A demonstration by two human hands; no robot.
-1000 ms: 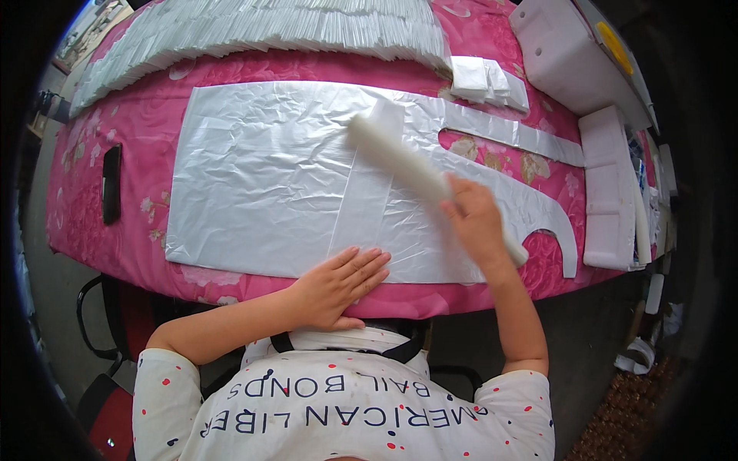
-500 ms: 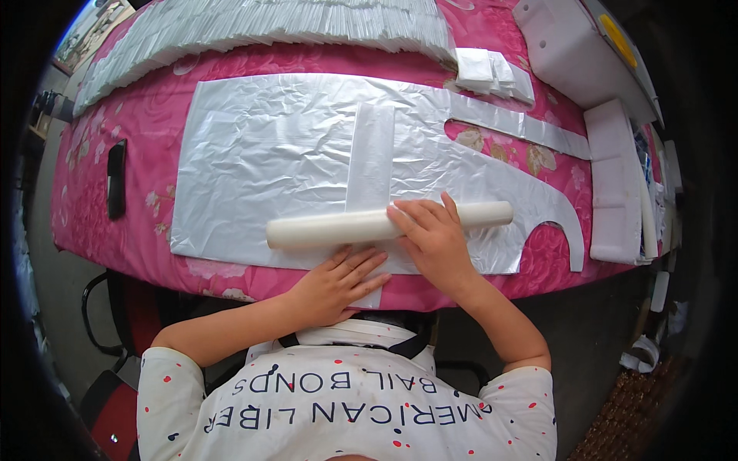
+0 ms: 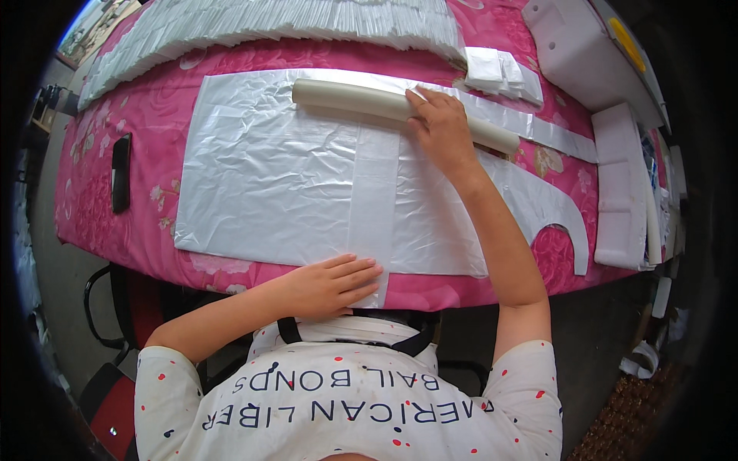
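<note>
– Plastic apron: where was it?
– Flat on the pink tablecloth. The left hand lay flattened at its near edge; the right hand grasped a pale tube across its far side.
– Handling?
– Probably light, limp, slippery; edges seemed best to grip.
</note>
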